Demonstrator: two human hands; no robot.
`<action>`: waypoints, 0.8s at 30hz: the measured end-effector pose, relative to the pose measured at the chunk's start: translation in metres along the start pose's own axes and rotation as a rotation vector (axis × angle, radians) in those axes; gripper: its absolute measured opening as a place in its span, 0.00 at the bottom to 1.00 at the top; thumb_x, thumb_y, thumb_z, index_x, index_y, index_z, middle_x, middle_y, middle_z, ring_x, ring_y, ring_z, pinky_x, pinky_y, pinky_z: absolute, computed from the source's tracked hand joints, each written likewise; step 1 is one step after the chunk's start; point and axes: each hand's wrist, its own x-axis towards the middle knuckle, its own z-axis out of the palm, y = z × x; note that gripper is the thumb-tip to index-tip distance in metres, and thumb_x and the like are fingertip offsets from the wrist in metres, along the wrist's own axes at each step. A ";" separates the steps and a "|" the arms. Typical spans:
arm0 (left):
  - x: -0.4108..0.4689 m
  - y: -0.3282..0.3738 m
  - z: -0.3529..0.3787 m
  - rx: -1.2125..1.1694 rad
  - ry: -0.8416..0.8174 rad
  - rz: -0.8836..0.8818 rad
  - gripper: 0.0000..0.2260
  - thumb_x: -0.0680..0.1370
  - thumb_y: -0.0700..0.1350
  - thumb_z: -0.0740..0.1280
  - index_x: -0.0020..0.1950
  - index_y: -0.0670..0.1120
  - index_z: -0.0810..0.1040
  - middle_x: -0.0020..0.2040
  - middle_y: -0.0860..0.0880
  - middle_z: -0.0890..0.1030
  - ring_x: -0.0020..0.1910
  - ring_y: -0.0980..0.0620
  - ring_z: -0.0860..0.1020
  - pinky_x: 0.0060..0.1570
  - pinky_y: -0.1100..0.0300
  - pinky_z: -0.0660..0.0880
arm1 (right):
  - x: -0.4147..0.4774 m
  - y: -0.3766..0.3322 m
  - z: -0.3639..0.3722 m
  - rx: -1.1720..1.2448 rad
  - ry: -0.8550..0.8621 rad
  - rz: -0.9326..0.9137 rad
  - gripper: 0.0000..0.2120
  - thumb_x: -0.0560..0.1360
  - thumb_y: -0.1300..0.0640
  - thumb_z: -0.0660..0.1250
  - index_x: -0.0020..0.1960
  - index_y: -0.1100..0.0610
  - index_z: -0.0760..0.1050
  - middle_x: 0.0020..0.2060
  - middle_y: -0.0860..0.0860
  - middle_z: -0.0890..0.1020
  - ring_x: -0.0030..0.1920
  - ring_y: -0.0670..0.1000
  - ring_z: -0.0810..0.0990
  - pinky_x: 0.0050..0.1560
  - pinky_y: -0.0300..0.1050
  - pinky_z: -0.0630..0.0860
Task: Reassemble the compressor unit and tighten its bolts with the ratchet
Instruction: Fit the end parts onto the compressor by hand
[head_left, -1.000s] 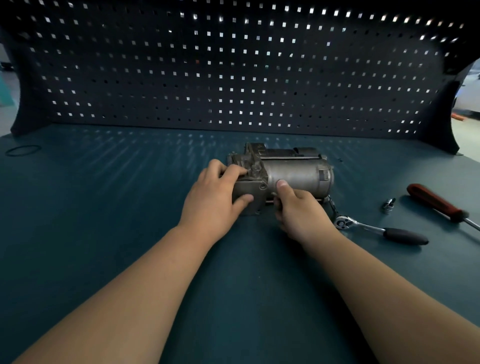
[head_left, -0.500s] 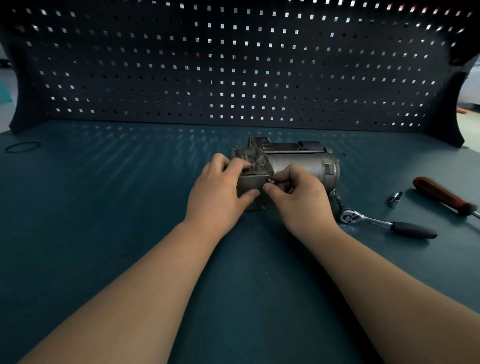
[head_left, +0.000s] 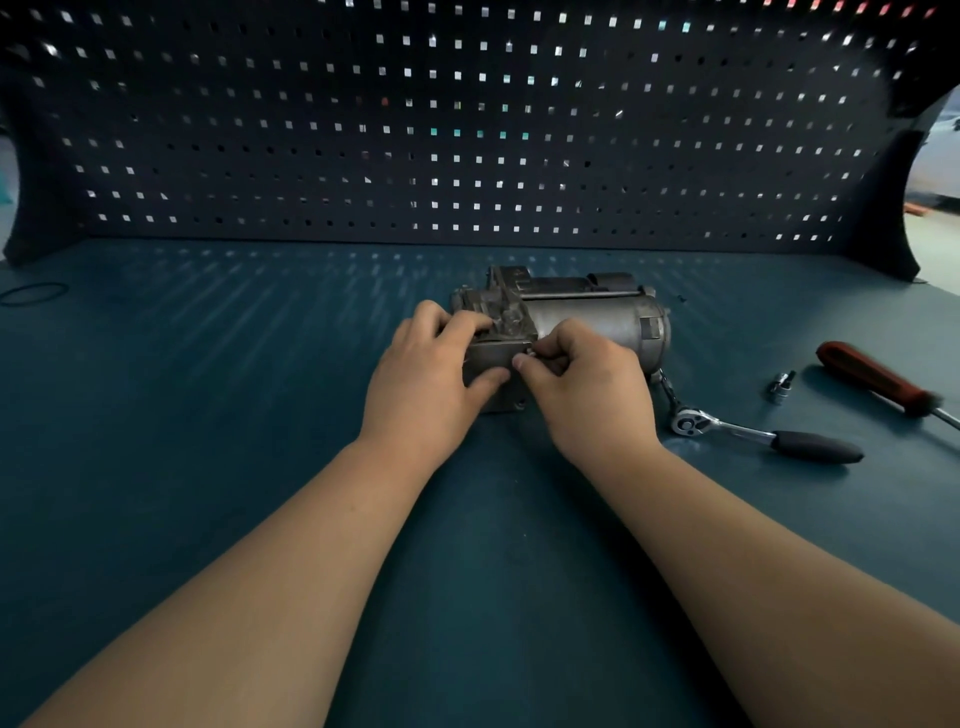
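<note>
The grey metal compressor unit (head_left: 592, 317) lies on its side in the middle of the teal bench, cylinder pointing right. My left hand (head_left: 426, 374) grips its blocky left end, fingers over the top and thumb on the front face. My right hand (head_left: 582, 379) is curled against the front of the unit, thumb and forefinger pinching a small bolt (head_left: 530, 352) at the seam between block and cylinder. The ratchet (head_left: 753, 431), with a chrome head and black handle, lies on the bench just right of my right hand, untouched.
A small chrome socket (head_left: 781, 387) sits right of the ratchet. A red-handled screwdriver (head_left: 878, 379) lies at the far right. A black rubber ring (head_left: 31, 293) lies at the far left. A dark pegboard wall (head_left: 467, 130) closes off the back of the bench.
My right hand rose from below the cylinder to the unit's front and now pinches a bolt at the seam. The left hand kept its grip.
</note>
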 end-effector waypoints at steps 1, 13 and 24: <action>0.000 0.002 0.000 -0.021 0.007 -0.010 0.20 0.72 0.53 0.72 0.62 0.51 0.75 0.50 0.54 0.66 0.52 0.51 0.70 0.44 0.58 0.69 | 0.000 0.000 -0.001 -0.009 0.001 0.012 0.08 0.73 0.50 0.70 0.40 0.48 0.72 0.34 0.43 0.79 0.41 0.53 0.79 0.42 0.52 0.78; -0.005 0.024 -0.010 0.045 0.043 0.168 0.17 0.68 0.50 0.76 0.53 0.44 0.81 0.44 0.48 0.73 0.48 0.44 0.73 0.46 0.52 0.70 | -0.009 0.016 -0.016 0.226 0.018 0.117 0.10 0.73 0.53 0.72 0.37 0.50 0.73 0.30 0.43 0.79 0.33 0.39 0.76 0.36 0.34 0.71; -0.009 0.023 -0.008 0.076 0.089 0.302 0.12 0.68 0.44 0.76 0.49 0.45 0.80 0.46 0.46 0.75 0.45 0.44 0.74 0.43 0.51 0.73 | -0.006 0.020 -0.016 0.240 -0.025 0.015 0.15 0.69 0.57 0.76 0.35 0.47 0.70 0.25 0.40 0.74 0.28 0.38 0.71 0.32 0.29 0.68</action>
